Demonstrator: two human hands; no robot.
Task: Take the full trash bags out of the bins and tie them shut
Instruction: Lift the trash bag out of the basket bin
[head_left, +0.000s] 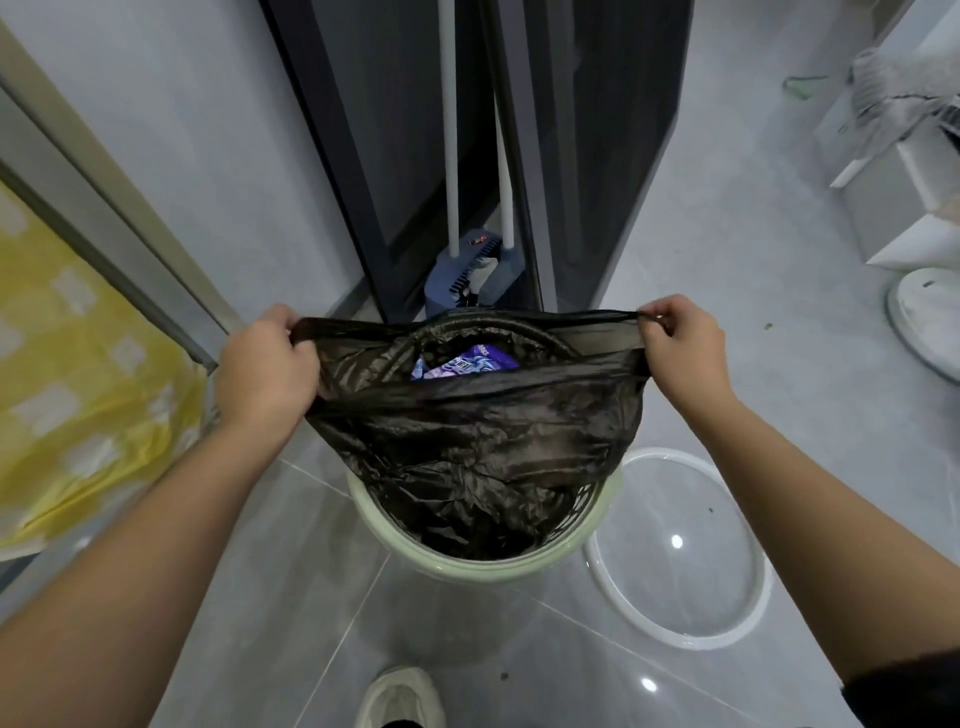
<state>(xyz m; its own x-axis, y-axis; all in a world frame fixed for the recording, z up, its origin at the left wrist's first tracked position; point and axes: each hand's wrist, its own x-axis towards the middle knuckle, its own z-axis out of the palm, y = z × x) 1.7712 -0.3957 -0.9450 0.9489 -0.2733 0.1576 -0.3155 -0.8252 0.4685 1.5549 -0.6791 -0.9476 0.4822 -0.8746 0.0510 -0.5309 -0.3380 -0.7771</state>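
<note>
Left hand (265, 364): fingers curled round a bunched fold of the black trash bag (467, 441) rim, at 9 o'clock of the bag mouth. Knuckles up, back of hand toward camera.

Right hand (680, 353): pinches the opposite rim at 3 o'clock, thumb and forefinger on a thin, taut strip of plastic, other fingers curled under. Both forearms run up from 7 and 5 o'clock, roughly level, and the hands are well apart, so the mouth is pulled into a wide slit.

Bag position: rim is off the pale green bin (395, 540) and held above it, while the lower body of the bag sits inside the bin. Purple wrappers (462, 364) show through the open mouth. Bag looks loosely filled, though I cannot tell how far down.

Step, as judged: lift-out in progress, tie not begun.

Next move calls for:
- a straight upward pull with both hands evenly, until the bag bottom clears the bin rim
- bringing the hands together to close the slit before knotting the two gripped ends
- care with the thin strip at 3 o'clock, which looks likely to stretch or tear under load.

Surroundings: clear lid with white rim (680, 551) lies on the floor at 4 o'clock of the bin, just beside it. Broom and dustpan (467, 270) stand at 12 o'clock.
</note>
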